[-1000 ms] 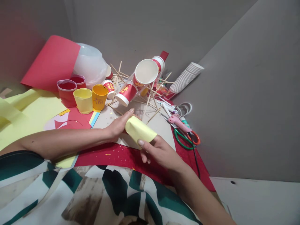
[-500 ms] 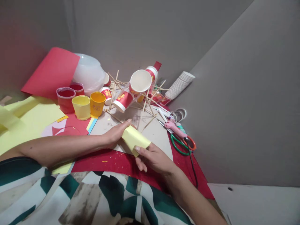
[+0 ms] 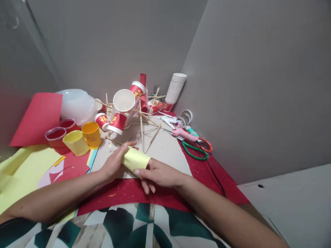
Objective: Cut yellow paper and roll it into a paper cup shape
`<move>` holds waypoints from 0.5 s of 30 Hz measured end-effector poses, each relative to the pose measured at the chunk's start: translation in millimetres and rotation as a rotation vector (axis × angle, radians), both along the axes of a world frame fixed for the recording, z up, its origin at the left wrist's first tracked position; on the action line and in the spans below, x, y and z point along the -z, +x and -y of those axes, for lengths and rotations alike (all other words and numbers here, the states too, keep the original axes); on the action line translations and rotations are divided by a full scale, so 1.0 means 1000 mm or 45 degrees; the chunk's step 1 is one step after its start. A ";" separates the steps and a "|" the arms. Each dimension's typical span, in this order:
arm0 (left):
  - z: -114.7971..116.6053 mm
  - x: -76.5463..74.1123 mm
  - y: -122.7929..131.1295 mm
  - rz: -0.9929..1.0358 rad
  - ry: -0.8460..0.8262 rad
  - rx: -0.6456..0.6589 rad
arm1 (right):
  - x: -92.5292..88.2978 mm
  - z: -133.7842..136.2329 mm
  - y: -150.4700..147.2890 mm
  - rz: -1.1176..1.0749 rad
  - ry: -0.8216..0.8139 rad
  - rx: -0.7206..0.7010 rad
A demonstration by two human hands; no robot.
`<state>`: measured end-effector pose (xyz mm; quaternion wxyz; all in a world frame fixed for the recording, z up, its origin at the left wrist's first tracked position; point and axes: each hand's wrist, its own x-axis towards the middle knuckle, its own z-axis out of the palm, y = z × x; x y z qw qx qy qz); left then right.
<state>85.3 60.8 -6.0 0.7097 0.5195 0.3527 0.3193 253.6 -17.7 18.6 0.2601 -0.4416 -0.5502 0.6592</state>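
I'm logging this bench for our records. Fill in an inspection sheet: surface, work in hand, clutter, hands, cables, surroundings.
Surface: red covering with scraps on it; pale board.
Work in hand: yellow paper, bent, at both hands.
Clutter: stacked white cups, leaning; wooden sticks; scissors beside a pink glue gun; yellow cup.
Hands: left hand against the paper's left end; right hand grips its right end, thumb on top.
Cables: black cable crossing the red covering, right side.
Surroundings: grey walls; white surface, lower right.
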 end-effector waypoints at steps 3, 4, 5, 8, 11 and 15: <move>0.000 -0.001 0.000 0.005 -0.032 0.013 | -0.003 -0.002 0.001 0.015 0.009 -0.041; 0.000 -0.001 0.000 0.000 -0.042 0.011 | -0.004 -0.003 0.001 0.016 0.012 -0.055; 0.000 -0.002 0.001 -0.004 -0.051 0.002 | -0.005 -0.003 0.002 0.014 0.016 -0.067; -0.002 -0.006 0.003 0.030 -0.145 -0.050 | -0.009 -0.004 0.004 -0.002 0.027 -0.086; -0.005 -0.012 0.006 0.085 -0.335 -0.090 | -0.017 -0.002 0.006 0.109 0.175 -0.068; -0.011 -0.016 0.009 0.087 -0.474 -0.071 | -0.028 0.000 0.006 0.732 0.725 0.011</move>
